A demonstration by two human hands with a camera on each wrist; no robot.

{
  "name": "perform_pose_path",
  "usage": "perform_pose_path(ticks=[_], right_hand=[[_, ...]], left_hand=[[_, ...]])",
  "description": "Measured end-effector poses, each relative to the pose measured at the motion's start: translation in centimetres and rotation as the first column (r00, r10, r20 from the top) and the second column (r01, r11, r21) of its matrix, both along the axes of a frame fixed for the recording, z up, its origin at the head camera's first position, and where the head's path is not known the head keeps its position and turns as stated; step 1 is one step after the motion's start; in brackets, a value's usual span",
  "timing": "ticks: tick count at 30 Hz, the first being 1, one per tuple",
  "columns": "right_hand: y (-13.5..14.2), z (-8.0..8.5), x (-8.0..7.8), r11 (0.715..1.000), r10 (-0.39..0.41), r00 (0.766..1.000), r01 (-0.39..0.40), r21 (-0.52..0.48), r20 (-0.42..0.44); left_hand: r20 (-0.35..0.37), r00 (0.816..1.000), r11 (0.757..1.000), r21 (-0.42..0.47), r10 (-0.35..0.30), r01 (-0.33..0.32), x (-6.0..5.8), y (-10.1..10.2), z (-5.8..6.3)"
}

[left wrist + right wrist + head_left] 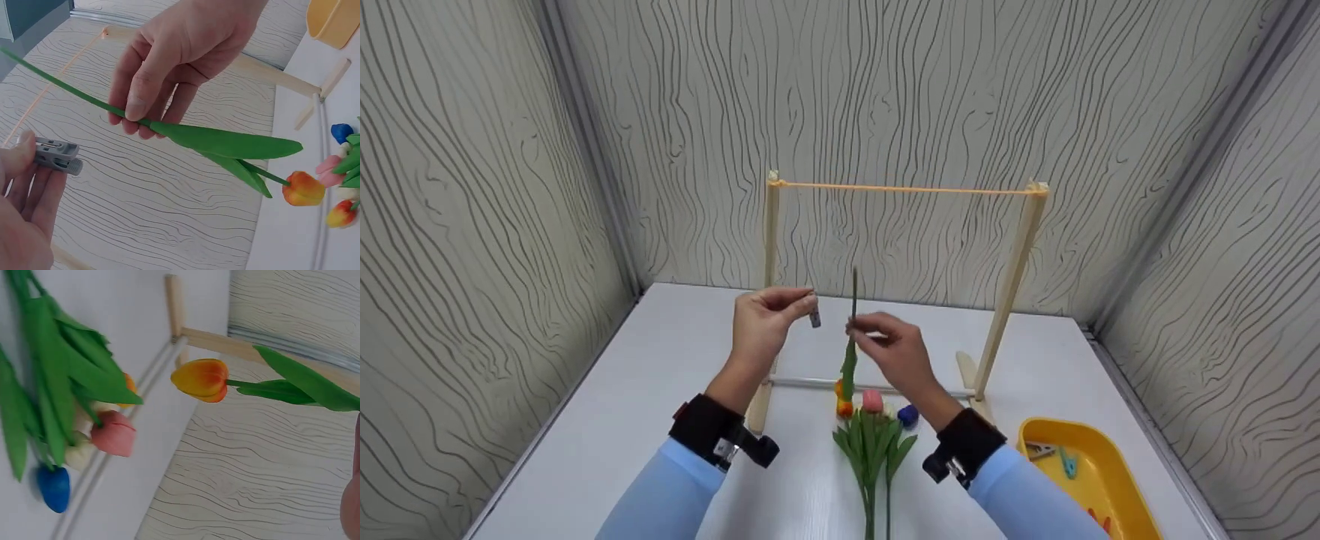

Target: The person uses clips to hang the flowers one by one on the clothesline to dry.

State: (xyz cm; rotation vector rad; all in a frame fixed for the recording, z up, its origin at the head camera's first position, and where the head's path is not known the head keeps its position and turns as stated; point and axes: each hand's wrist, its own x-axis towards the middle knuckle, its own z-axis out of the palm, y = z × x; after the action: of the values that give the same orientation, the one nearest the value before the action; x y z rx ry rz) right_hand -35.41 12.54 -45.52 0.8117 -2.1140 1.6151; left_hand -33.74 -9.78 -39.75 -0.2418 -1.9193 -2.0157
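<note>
My left hand (757, 330) pinches a grey clothespin (56, 153) between thumb and fingers. To its right, my right hand (901, 356) grips the green stem of an artificial tulip (199, 381) between thumb and fingertips. That tulip hangs head down, its orange-yellow bloom low and its bare stem end pointing up. The clothespin and the stem are apart. Below the hands, a bunch of tulips (870, 442) lies on the white table, with a pink bloom (114, 433), a blue one (54, 488) and other blooms partly hidden by leaves.
A wooden frame (1011, 289) stands behind the hands, with an orange string (904, 188) tied across its top and a white rod (802, 383) low between its posts. At the right, a yellow basin (1121, 469) holds several clothespins. Wood-patterned walls (840, 90) enclose the table.
</note>
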Motion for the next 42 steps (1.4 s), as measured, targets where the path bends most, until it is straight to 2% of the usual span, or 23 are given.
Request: perform_pose_path(ticks=[3,5,7,11,14,16,19,22,27,32,34,38,42], right_hand=[[-0.3,3.0,-1.6,0.993,-0.084,0.994,0.089,-0.075,0.064],[-0.8,4.8,-2.6,0.985,-0.111,0.990,0.121,-0.124,0.089],[-1.4,6.3,-3.3,0.976,-0.111,0.987,0.131,-0.175,0.119],[-3.0,8.6,-4.2,0.960,-0.104,0.981,0.142,-0.242,0.165],[-4.2,9.8,-4.5,0.944,-0.089,0.975,0.147,-0.297,0.202],[-5.1,10.4,-4.7,0.931,-0.075,0.971,0.150,-0.334,0.227],[-6.2,11.1,-4.9,0.908,-0.053,0.962,0.159,-0.389,0.268],[-7.2,11.3,-5.1,0.894,-0.036,0.953,0.165,-0.417,0.300],[-8.4,11.3,-5.4,0.878,-0.003,0.939,0.167,-0.449,0.344],[-9.4,11.7,-5.9,0.850,0.046,0.929,0.156,-0.503,0.366],[-9.9,11.8,-5.9,0.851,0.061,0.928,0.145,-0.506,0.368],[-11.1,12.0,-5.9,0.871,0.081,0.925,0.115,-0.477,0.370],[-11.8,12.3,-6.0,0.876,0.071,0.922,0.126,-0.466,0.381]], left_hand=[[-0.049,0.998,0.999,-0.021,0.031,-0.033,-0.9,-0.4,2.7],[-0.090,0.995,0.998,-0.020,0.050,-0.052,-1.7,-0.8,4.7],[-0.128,0.989,0.997,-0.006,0.078,-0.080,-2.4,-1.2,6.8],[-0.225,0.963,0.988,0.046,0.151,-0.145,-4.2,-2.0,10.9],[-0.274,0.945,0.984,0.071,0.176,-0.163,-5.8,-2.4,13.1],[-0.282,0.944,0.985,0.076,0.168,-0.153,-6.8,-2.7,13.9],[-0.281,0.948,0.988,0.062,0.150,-0.138,-8.1,-3.2,14.4],[-0.267,0.955,0.992,0.053,0.127,-0.117,-8.9,-4.0,14.1],[-0.231,0.972,0.997,0.069,0.051,-0.036,-9.3,-4.8,13.4],[-0.227,0.974,0.998,0.061,0.009,0.005,-9.5,-4.8,13.3],[-0.236,0.972,0.999,0.054,0.011,0.002,-9.6,-4.8,13.2],[-0.246,0.969,1.000,0.025,0.017,-0.011,-9.5,-4.8,13.0],[-0.250,0.968,1.000,0.004,0.007,-0.006,-9.4,-4.6,12.9]])
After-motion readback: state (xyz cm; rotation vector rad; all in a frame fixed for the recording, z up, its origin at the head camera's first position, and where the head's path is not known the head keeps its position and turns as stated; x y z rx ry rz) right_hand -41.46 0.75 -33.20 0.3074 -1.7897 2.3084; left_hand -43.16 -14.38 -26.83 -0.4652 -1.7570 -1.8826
